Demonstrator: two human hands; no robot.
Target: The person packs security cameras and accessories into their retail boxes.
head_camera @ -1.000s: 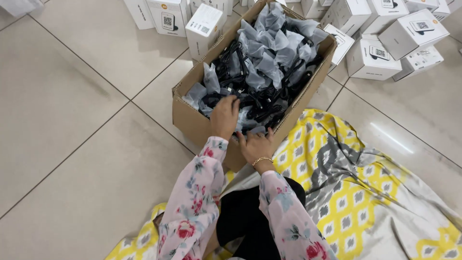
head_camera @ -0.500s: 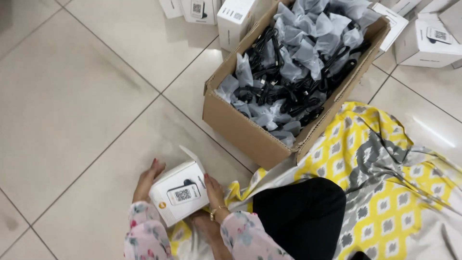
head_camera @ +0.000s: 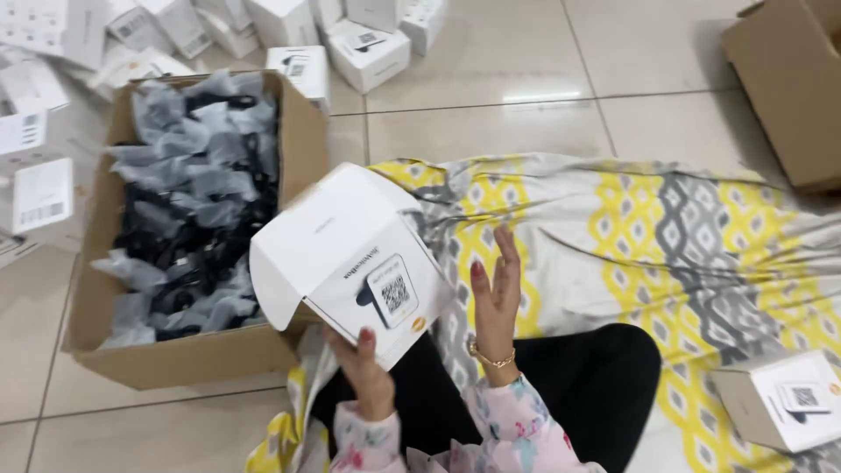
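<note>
The small white box [head_camera: 355,285] is now lifted and its lid flap stands open. Only the left hand [head_camera: 366,372] holds it; the right hand [head_camera: 495,302] has let go.

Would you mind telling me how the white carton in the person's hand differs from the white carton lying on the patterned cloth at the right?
The held carton is raised and tilted with its flap open; the carton on the cloth lies shut. The left hand grips the first, while nothing touches the second. Both are white with a printed label.
</note>
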